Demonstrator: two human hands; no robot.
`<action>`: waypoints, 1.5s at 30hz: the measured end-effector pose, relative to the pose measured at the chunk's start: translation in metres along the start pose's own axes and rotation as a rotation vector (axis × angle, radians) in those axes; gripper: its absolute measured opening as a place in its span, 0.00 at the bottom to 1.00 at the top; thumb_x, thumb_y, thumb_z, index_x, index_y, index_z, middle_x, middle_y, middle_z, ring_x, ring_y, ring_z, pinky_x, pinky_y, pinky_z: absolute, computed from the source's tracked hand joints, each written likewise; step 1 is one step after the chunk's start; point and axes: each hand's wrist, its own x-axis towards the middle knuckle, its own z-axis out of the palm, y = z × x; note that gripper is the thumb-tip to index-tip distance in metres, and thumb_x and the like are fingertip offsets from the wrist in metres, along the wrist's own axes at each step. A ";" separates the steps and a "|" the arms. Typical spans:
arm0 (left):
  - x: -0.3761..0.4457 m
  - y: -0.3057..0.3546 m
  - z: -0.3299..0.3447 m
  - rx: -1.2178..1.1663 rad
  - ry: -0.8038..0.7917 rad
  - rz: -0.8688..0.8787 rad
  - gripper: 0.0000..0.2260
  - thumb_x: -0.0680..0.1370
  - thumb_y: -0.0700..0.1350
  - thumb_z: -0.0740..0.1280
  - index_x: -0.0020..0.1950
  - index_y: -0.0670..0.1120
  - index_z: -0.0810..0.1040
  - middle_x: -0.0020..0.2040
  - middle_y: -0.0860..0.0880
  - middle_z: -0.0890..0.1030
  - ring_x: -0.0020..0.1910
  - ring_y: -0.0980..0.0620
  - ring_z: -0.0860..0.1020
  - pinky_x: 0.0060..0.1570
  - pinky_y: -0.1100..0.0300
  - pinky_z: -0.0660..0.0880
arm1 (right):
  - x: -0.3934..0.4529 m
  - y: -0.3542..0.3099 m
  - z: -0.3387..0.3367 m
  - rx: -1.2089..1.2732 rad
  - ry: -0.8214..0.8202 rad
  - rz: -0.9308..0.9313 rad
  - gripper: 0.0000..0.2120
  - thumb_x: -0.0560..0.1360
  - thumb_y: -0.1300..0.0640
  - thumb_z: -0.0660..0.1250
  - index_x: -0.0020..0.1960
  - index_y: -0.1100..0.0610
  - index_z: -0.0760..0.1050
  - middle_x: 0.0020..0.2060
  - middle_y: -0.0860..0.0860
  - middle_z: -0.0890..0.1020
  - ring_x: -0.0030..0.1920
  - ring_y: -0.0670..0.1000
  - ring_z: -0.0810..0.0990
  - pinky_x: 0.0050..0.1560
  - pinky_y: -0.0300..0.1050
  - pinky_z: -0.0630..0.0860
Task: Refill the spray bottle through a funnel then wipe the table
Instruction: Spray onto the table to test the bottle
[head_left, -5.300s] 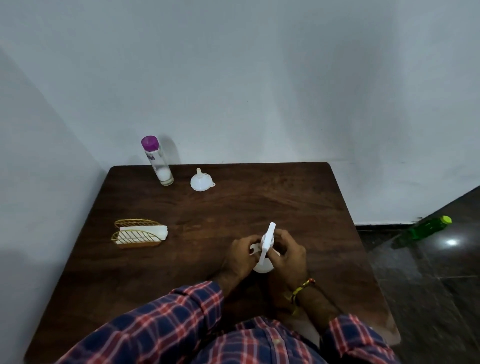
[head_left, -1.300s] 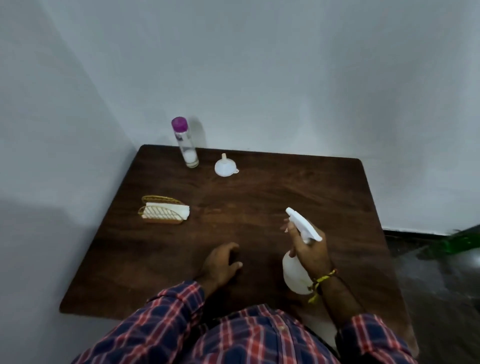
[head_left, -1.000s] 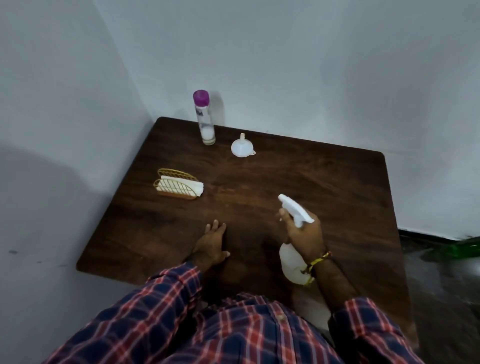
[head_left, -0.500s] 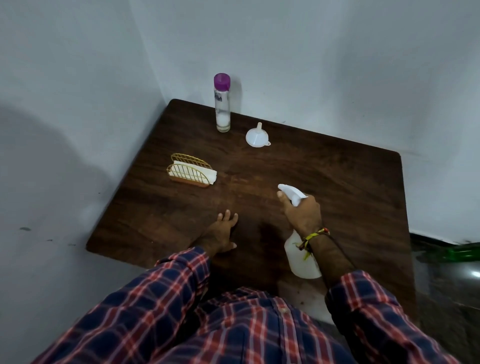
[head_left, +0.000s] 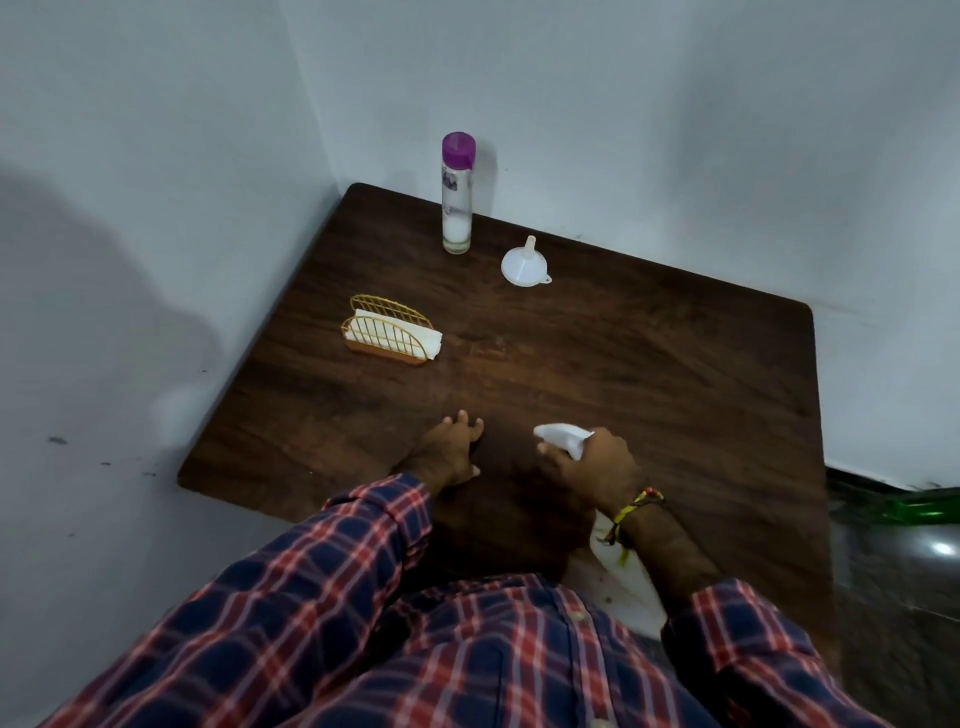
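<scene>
My right hand (head_left: 597, 465) grips the white spray bottle (head_left: 563, 435) by its neck, one finger at the trigger and the nozzle pointing left over the dark wooden table (head_left: 649, 374). The bottle's body is mostly hidden behind my wrist. My left hand (head_left: 448, 453) rests flat on the table just left of the nozzle, fingers spread. A white funnel (head_left: 523, 264) lies mouth down near the far edge. Beside it stands a clear refill bottle (head_left: 457, 193) with a purple cap.
A gold wire holder with white napkins (head_left: 390, 335) sits at the table's left. Walls close in on the far and left sides. A green bottle (head_left: 919, 512) lies on the dark floor to the right.
The spray bottle was held in both hands, then lifted in my right hand alone. It has since come lower and nearer to me, while my left hand settled flat on the table.
</scene>
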 end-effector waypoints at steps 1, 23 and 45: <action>0.000 0.002 -0.001 0.007 0.002 -0.009 0.37 0.79 0.48 0.68 0.81 0.50 0.49 0.81 0.45 0.48 0.79 0.42 0.51 0.74 0.49 0.58 | -0.001 0.004 0.002 -0.033 -0.004 -0.002 0.18 0.78 0.43 0.64 0.64 0.50 0.77 0.56 0.51 0.82 0.58 0.54 0.80 0.58 0.46 0.76; 0.016 0.069 -0.014 0.160 -0.107 -0.157 0.37 0.68 0.53 0.79 0.71 0.45 0.68 0.73 0.40 0.67 0.75 0.33 0.58 0.70 0.32 0.58 | -0.020 0.085 -0.054 0.069 0.194 0.221 0.20 0.76 0.42 0.66 0.67 0.46 0.76 0.60 0.53 0.81 0.59 0.55 0.80 0.57 0.41 0.73; 0.007 0.059 -0.013 0.145 -0.103 -0.097 0.33 0.71 0.57 0.75 0.70 0.44 0.68 0.72 0.40 0.68 0.76 0.34 0.58 0.73 0.37 0.57 | -0.005 0.051 -0.033 -0.113 0.083 -0.003 0.20 0.77 0.39 0.61 0.69 0.38 0.70 0.58 0.49 0.82 0.52 0.52 0.83 0.57 0.46 0.79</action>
